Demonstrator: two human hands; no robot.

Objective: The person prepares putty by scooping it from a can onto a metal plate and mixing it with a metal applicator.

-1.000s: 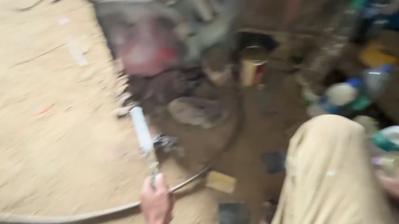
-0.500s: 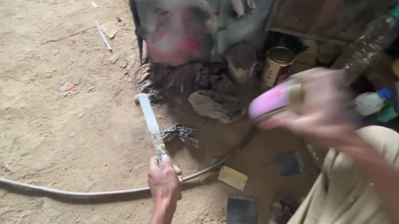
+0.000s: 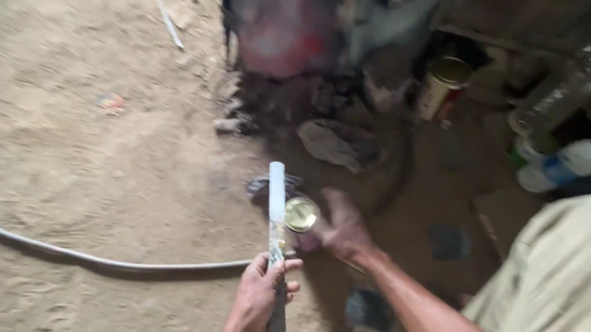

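- Head view: left hand (image 3: pixel 257 303) closed around the lower end of a white stick-like tool (image 3: pixel 276 213), held upright — tip pointing away over the sandy ground (image 3: pixel 81 159).
- Right hand (image 3: pixel 339 230) wrapped around a small round tin (image 3: pixel 302 215), its shiny end just right of the tool, touching or nearly so.
- Grey hose (image 3: pixel 31 240) lying left of the tool.
- Crumpled rag (image 3: pixel 337 145) beyond the tool — a yellow-topped can (image 3: pixel 441 86) farther back.

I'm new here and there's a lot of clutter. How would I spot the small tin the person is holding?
Start at the sandy ground and follow the pale hose to the hands. The left hand grips a white tube; beside it, the right hand holds the tin. Its round gold end faces up, unlike the upright can behind.
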